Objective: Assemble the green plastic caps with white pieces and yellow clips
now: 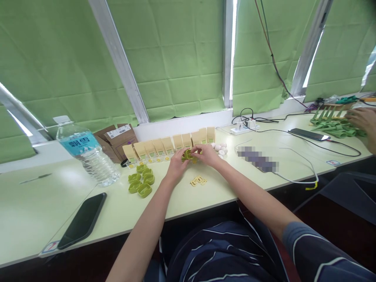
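Note:
Between both hands, above the table, is a small green moulded piece (188, 154), partly covered by fingers. My left hand (176, 165) closes on its left side, and my right hand (206, 154) pinches at its right side. Several similar green moulded pieces (144, 190) lie to the left of my left forearm. A small pile of pale yellow loops (198, 180) rests on the table just below my hands. Behind them stands a row of tan cards (150, 148) with green and yellow parts at their feet. Whitish rounded lumps (220, 149) sit beside my right hand.
A large water bottle (86, 150) and a cardboard box (114, 143) stand at the left. A black phone (84, 220) lies near the front edge. At the right are cables, a power strip (243, 128), another phone (308, 134), green pieces (331, 127) and another person's hand (362, 119).

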Demonstrator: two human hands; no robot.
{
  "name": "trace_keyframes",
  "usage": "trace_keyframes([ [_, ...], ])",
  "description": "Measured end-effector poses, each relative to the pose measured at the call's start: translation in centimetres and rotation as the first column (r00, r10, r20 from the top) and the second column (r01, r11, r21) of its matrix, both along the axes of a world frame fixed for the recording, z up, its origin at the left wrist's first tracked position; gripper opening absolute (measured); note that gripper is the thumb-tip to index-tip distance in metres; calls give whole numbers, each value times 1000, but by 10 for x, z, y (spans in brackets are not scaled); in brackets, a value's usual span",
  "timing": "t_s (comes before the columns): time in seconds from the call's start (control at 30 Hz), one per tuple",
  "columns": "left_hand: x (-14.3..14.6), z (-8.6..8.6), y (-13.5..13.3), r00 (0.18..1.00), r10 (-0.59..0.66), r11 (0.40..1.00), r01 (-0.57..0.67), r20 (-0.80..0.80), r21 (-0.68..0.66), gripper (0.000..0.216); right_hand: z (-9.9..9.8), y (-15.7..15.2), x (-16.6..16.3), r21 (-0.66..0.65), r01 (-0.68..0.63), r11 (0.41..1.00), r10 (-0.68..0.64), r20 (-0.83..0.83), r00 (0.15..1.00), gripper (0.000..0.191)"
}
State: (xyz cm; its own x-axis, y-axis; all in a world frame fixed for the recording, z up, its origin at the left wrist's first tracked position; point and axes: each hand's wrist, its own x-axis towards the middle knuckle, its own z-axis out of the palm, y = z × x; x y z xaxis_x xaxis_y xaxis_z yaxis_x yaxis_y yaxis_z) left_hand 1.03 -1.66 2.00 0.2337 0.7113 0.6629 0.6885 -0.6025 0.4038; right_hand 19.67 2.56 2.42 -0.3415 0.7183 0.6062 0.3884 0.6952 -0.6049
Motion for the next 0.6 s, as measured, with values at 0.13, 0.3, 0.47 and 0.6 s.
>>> trace_keyframes([
  [0.13,0,1,-2,1000,4,1000,-4,14,-7,47,2,-1,2,-4,60,998,-61,-40,997,24],
  [0.3,0,2,-4,999,-2,999,4,41,-32,48,2,-1,3,-38,1,999,-3,-54,999,47],
  [0.47,-3,2,-2,999,-8,1000,9,36,-17,49,1,-1,2,-79,-12,997,12,-8,1000,48],
  [0.6,-4,2,-2,1000,-21,1000,21,20,-19,50,1,-2,3,-82,-29,996,29,8,1000,46],
])
